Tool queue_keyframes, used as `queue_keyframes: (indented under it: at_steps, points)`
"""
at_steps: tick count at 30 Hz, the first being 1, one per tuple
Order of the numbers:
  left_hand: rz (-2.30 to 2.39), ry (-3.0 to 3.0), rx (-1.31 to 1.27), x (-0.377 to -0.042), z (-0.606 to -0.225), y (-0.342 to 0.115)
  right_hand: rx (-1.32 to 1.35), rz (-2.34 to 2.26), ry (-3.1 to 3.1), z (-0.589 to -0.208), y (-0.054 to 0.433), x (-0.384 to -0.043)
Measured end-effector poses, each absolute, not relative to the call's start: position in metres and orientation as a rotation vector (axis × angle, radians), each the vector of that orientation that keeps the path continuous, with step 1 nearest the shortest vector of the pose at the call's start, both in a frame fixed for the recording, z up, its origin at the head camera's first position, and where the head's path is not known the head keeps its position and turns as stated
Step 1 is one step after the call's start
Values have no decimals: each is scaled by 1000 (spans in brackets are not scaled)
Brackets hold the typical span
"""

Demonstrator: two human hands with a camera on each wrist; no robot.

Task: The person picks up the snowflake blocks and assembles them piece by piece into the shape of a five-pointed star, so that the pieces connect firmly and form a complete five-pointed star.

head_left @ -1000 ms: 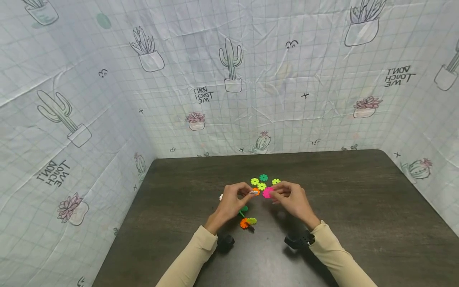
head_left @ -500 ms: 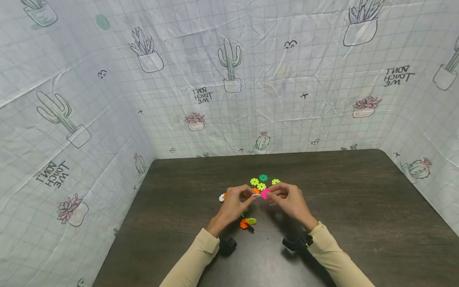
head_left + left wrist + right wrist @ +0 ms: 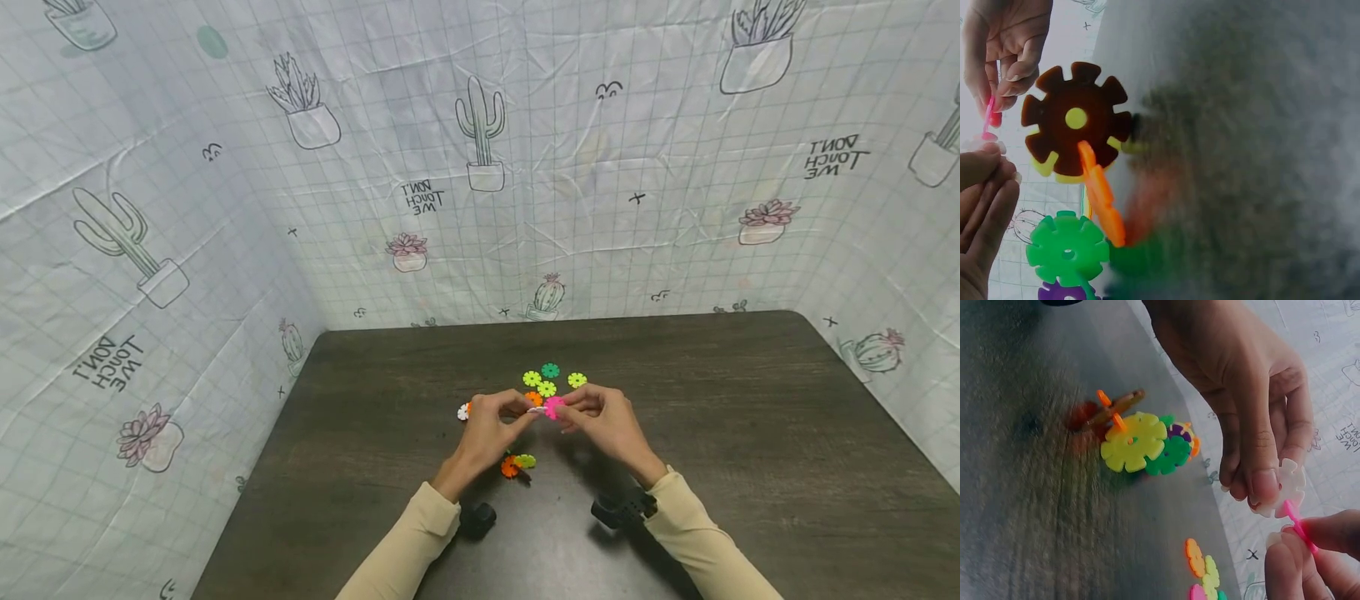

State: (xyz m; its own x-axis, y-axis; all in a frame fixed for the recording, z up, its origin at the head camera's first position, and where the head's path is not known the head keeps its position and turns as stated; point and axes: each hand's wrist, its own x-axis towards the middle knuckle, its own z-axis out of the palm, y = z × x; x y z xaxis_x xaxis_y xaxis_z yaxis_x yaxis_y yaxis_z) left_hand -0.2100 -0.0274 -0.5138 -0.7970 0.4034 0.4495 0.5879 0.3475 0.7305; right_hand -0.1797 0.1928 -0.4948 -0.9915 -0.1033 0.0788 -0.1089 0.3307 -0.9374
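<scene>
As seen above near table (image 3: 750, 433):
Left hand (image 3: 487, 429): pinched white disc (image 3: 1285, 487), lifted at centre.
Right hand (image 3: 607, 421): pinched pink disc (image 3: 555, 407), edge touching white.
Risk: slots misaligned, could slip, fall among loose discs (image 3: 551, 379).

Even, soft light is cast over the scene from above, and only faint shadows are thrown beneath the forearms on the dark bench (image 3: 750, 417). The head view is sharp at its middle but bowed at the edges by a wide lens. In the left wrist view the bench surface is smeared into grey blur, and the nearest plastic discs (image 3: 1075, 119) are backlit and dark. The right wrist view is softened near the left.
</scene>
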Motion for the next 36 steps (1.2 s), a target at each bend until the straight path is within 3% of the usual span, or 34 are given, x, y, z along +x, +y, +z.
queue_keyframes:
  at_steps: [21, 29, 36]
  points:
    - [-1413, -2402, -968, -203, -517, -38, 261, 1952, -2521, -494, 180, -172]
    - [-1479, -2402, -918, -201, -510, -42, 325, 1777, -2616, -491, 189, -182]
    - [-1518, -2418, -813, -202, -506, -49, 197, 1422, -2757, -499, 197, -202]
